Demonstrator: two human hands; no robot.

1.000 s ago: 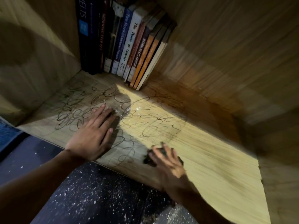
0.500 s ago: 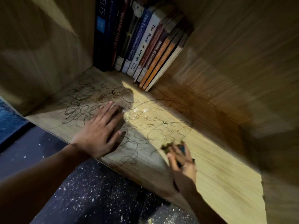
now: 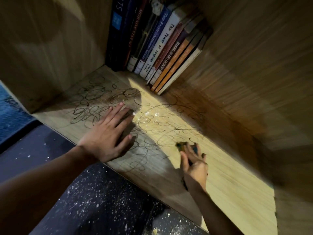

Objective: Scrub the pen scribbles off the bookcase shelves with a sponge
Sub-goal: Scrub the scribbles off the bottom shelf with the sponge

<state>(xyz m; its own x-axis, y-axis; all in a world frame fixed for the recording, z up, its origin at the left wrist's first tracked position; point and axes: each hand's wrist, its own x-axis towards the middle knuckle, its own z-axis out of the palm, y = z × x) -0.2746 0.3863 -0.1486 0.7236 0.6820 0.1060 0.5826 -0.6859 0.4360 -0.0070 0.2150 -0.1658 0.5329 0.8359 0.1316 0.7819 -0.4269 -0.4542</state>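
A wooden bookcase shelf [image 3: 237,180] is covered on its left and middle with looping black pen scribbles [image 3: 94,102]. My left hand [image 3: 108,134] lies flat on the scribbled board, fingers straight and spread. My right hand [image 3: 194,165] holds a dark sponge [image 3: 183,145] against the shelf at the right edge of the scribbles; only the sponge's front end shows past my fingers. White specks of foam or powder [image 3: 149,115] lie on the lit patch between the hands.
A row of several books [image 3: 160,43] leans in the back left corner of the shelf. Wooden side walls [image 3: 262,68] close in left and right. Below the shelf's front edge is a dark speckled floor [image 3: 101,200].
My right hand has slid the sponge farther into the shelf and to the right, along the scribbles' edge. The left hand stays flat in the same spot. The view has shifted slightly.
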